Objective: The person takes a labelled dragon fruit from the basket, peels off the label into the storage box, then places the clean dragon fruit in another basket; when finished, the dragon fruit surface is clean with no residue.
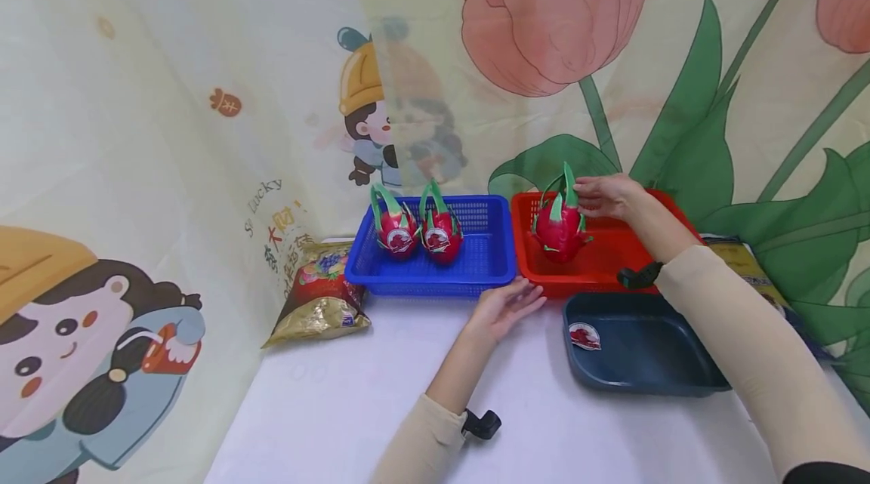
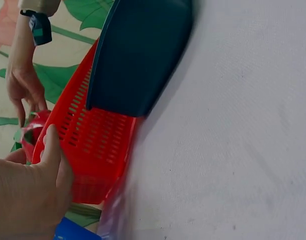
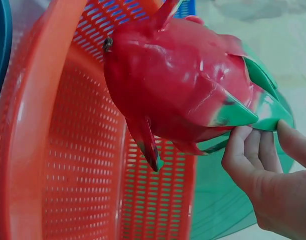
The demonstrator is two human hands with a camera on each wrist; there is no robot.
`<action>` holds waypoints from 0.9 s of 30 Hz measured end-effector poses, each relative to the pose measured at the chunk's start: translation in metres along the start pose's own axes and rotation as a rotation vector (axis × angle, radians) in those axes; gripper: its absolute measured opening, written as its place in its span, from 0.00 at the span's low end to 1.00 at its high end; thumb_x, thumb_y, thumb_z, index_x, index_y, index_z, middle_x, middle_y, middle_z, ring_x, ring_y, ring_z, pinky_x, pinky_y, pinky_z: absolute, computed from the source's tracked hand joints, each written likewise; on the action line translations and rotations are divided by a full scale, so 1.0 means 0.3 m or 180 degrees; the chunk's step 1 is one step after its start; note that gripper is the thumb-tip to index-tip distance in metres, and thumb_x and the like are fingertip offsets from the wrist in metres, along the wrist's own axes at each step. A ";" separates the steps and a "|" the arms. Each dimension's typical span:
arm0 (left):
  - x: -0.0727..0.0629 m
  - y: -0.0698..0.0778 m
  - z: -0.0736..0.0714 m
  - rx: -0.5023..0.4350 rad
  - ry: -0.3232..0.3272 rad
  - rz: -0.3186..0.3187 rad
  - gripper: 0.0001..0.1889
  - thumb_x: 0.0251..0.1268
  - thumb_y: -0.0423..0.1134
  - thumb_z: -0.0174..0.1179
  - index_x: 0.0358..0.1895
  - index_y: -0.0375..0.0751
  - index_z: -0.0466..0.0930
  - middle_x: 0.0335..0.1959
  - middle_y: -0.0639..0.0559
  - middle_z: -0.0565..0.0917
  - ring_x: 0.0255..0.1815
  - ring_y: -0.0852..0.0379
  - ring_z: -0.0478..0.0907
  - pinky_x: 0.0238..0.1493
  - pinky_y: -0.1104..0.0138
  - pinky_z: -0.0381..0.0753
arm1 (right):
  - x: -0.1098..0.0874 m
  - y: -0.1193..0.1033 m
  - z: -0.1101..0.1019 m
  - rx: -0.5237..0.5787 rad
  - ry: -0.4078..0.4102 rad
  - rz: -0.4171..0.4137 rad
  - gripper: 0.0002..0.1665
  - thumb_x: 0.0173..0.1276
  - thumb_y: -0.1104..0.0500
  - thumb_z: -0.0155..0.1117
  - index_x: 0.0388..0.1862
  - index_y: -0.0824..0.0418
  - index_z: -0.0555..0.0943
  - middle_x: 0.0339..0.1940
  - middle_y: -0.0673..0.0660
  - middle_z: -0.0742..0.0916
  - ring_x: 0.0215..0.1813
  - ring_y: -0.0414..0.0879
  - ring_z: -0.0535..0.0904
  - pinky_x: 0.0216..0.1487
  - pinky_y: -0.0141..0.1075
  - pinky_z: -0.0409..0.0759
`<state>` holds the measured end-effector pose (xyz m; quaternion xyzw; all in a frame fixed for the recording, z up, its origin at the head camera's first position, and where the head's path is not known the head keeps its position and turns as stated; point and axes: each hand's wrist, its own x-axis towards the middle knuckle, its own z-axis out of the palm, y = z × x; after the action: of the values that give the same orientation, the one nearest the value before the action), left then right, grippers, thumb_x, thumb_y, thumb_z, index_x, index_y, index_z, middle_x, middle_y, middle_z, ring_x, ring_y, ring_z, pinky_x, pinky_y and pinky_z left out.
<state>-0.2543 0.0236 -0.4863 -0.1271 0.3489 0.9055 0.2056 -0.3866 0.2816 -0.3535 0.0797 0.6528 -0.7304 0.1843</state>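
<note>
My right hand (image 1: 605,195) pinches a green leaf of a red dragon fruit (image 1: 559,231), artificial-looking and glossy, above the red basket (image 1: 625,246). In the right wrist view, thumb and fingertips meet on that leaf, and the dragon fruit (image 3: 177,80) tilts with its leafy end toward the hand. My left hand (image 1: 501,309) is at the front left corner of the red basket, fingers extended by its rim; whether they touch it I cannot tell. Two more dragon fruits (image 1: 399,235) with round labels stand side by side in the blue basket (image 1: 482,272).
A dark blue basin (image 1: 646,352) with a round sticker (image 1: 584,336) stands in front of the red basket. Left of the blue basket lies a gold and red bag (image 1: 322,295). Another package (image 1: 748,265) lies at the right, partly behind my right arm. A printed curtain hangs behind.
</note>
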 end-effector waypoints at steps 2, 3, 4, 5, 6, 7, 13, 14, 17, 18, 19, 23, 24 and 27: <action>0.000 0.000 -0.001 -0.0003 -0.0025 0.0002 0.19 0.72 0.30 0.65 0.63 0.30 0.79 0.64 0.32 0.79 0.56 0.41 0.86 0.60 0.47 0.83 | 0.022 0.007 0.004 -0.0021 0.0059 0.0024 0.13 0.82 0.60 0.57 0.61 0.57 0.78 0.34 0.48 0.90 0.42 0.43 0.85 0.50 0.36 0.87; 0.000 0.001 -0.001 -0.0007 -0.0044 0.0002 0.19 0.72 0.31 0.65 0.63 0.30 0.79 0.66 0.31 0.78 0.56 0.41 0.86 0.60 0.48 0.84 | 0.034 0.010 0.005 -0.0027 0.0092 0.0031 0.15 0.81 0.60 0.58 0.64 0.58 0.77 0.34 0.48 0.90 0.42 0.43 0.86 0.50 0.36 0.87; 0.001 0.000 0.000 -0.0016 -0.0066 0.0008 0.20 0.72 0.31 0.65 0.64 0.30 0.79 0.68 0.31 0.77 0.57 0.41 0.86 0.60 0.48 0.83 | 0.046 0.013 0.007 -0.0042 0.0093 0.0031 0.17 0.81 0.60 0.58 0.66 0.58 0.75 0.34 0.48 0.90 0.42 0.43 0.86 0.51 0.36 0.87; 0.003 -0.001 0.000 -0.0032 -0.0078 0.0008 0.20 0.72 0.30 0.65 0.64 0.30 0.79 0.69 0.30 0.76 0.57 0.40 0.86 0.60 0.48 0.83 | 0.055 0.016 0.011 -0.0033 0.0125 0.0034 0.20 0.81 0.60 0.59 0.68 0.59 0.75 0.33 0.48 0.90 0.42 0.43 0.86 0.52 0.36 0.87; 0.005 -0.002 0.000 -0.0044 -0.0079 0.0015 0.20 0.72 0.31 0.65 0.64 0.30 0.79 0.70 0.30 0.75 0.58 0.40 0.85 0.60 0.48 0.83 | 0.065 0.018 0.013 -0.0042 0.0129 0.0032 0.22 0.81 0.60 0.59 0.70 0.59 0.73 0.33 0.48 0.90 0.42 0.43 0.86 0.52 0.37 0.87; 0.006 -0.004 0.001 -0.0060 -0.0079 0.0016 0.20 0.72 0.30 0.65 0.64 0.30 0.79 0.70 0.29 0.74 0.58 0.40 0.85 0.60 0.48 0.83 | 0.076 0.021 0.015 -0.0057 0.0142 0.0034 0.24 0.81 0.60 0.58 0.73 0.60 0.72 0.33 0.48 0.90 0.42 0.43 0.86 0.53 0.37 0.87; 0.019 -0.027 -0.006 -0.0128 0.0018 0.0059 0.18 0.72 0.30 0.64 0.62 0.29 0.80 0.67 0.29 0.77 0.58 0.38 0.85 0.62 0.48 0.82 | 0.125 0.041 0.024 -0.0187 0.0119 0.0108 0.35 0.83 0.61 0.55 0.83 0.64 0.58 0.32 0.46 0.89 0.42 0.42 0.86 0.55 0.38 0.86; 0.021 -0.031 -0.008 -0.0128 0.0040 0.0076 0.16 0.72 0.29 0.64 0.60 0.29 0.81 0.67 0.29 0.78 0.58 0.38 0.85 0.62 0.47 0.82 | 0.130 0.044 0.024 -0.0187 0.0121 0.0138 0.36 0.83 0.61 0.55 0.84 0.64 0.58 0.32 0.47 0.89 0.43 0.42 0.86 0.54 0.38 0.86; 0.029 -0.041 -0.013 -0.0113 0.0054 0.0132 0.10 0.72 0.27 0.63 0.53 0.30 0.83 0.66 0.28 0.78 0.56 0.38 0.86 0.63 0.46 0.81 | 0.148 0.056 0.021 -0.0246 0.0115 0.0208 0.36 0.83 0.61 0.55 0.84 0.64 0.57 0.33 0.48 0.89 0.44 0.43 0.85 0.52 0.37 0.87; 0.030 -0.044 -0.014 -0.0090 0.0051 0.0153 0.09 0.72 0.27 0.63 0.51 0.31 0.83 0.66 0.27 0.78 0.56 0.38 0.86 0.63 0.46 0.81 | 0.153 0.061 0.020 -0.0274 0.0121 0.0223 0.36 0.83 0.61 0.55 0.84 0.65 0.57 0.32 0.48 0.88 0.44 0.43 0.85 0.52 0.37 0.87; 0.031 -0.044 -0.014 -0.0087 0.0038 0.0148 0.07 0.72 0.26 0.62 0.50 0.31 0.83 0.66 0.27 0.77 0.56 0.38 0.86 0.63 0.46 0.81 | 0.159 0.064 0.019 -0.0299 0.0134 0.0227 0.36 0.83 0.61 0.55 0.84 0.65 0.57 0.32 0.48 0.88 0.43 0.44 0.85 0.51 0.37 0.87; 0.033 -0.040 -0.014 -0.0013 -0.0024 0.0190 0.07 0.73 0.26 0.62 0.49 0.32 0.84 0.68 0.26 0.76 0.56 0.39 0.86 0.63 0.48 0.81 | 0.178 0.071 0.020 -0.0370 0.0152 0.0214 0.36 0.83 0.61 0.55 0.84 0.65 0.58 0.31 0.47 0.88 0.41 0.43 0.85 0.52 0.37 0.87; 0.033 -0.038 -0.014 -0.0001 -0.0021 0.0203 0.07 0.73 0.26 0.62 0.49 0.32 0.84 0.68 0.26 0.76 0.56 0.39 0.86 0.63 0.49 0.81 | 0.183 0.071 0.020 -0.0373 0.0143 0.0218 0.36 0.83 0.61 0.55 0.84 0.65 0.57 0.31 0.47 0.88 0.41 0.43 0.85 0.54 0.37 0.87; 0.034 -0.029 -0.015 0.0007 -0.0018 0.0216 0.07 0.73 0.26 0.62 0.49 0.33 0.84 0.68 0.27 0.76 0.55 0.40 0.87 0.63 0.49 0.81 | 0.195 0.067 0.024 -0.0344 0.0094 0.0270 0.36 0.83 0.61 0.53 0.85 0.65 0.56 0.31 0.47 0.88 0.45 0.44 0.84 0.59 0.38 0.85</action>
<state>-0.2590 0.0292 -0.4984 -0.1125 0.3534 0.9119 0.1759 -0.4320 0.2632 -0.3921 0.1079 0.6899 -0.6844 0.2095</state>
